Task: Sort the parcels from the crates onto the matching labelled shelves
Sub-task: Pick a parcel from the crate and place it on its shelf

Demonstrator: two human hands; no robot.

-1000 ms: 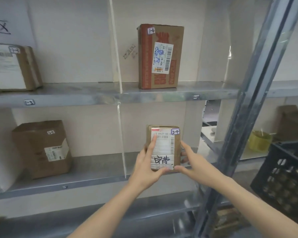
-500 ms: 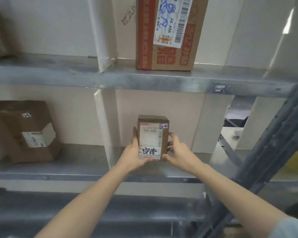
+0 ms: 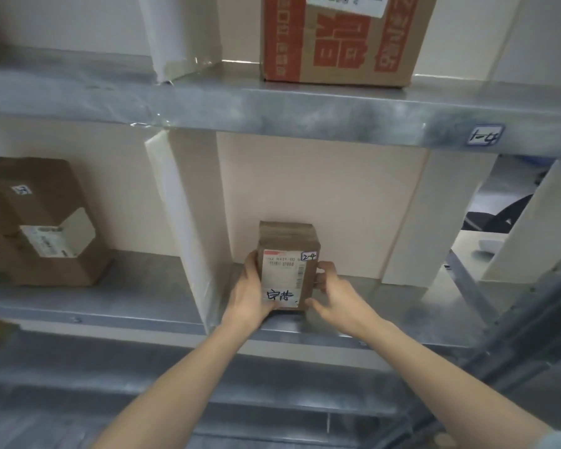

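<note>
A small brown parcel [image 3: 289,254] with a white shipping label and a "2-4" tag stands upright on the middle metal shelf [image 3: 386,312], in the compartment between two white dividers. My left hand [image 3: 250,293] grips its left side, thumb across the lower front. My right hand [image 3: 332,294] holds its right side with curled fingers, thumb near the bottom corner. The parcel's base appears to rest on the shelf.
A larger brown box [image 3: 42,222] stands in the left compartment. On the upper shelf, whose edge carries a "1-4" tag [image 3: 484,135], stands a box with red print [image 3: 340,40]. White dividers [image 3: 188,222] flank the parcel. A grey steel upright [image 3: 531,319] slants at right.
Both hands have carried the parcel forward and down into the compartment, and it now stands on the shelf. The camera has moved closer to the shelves.
</note>
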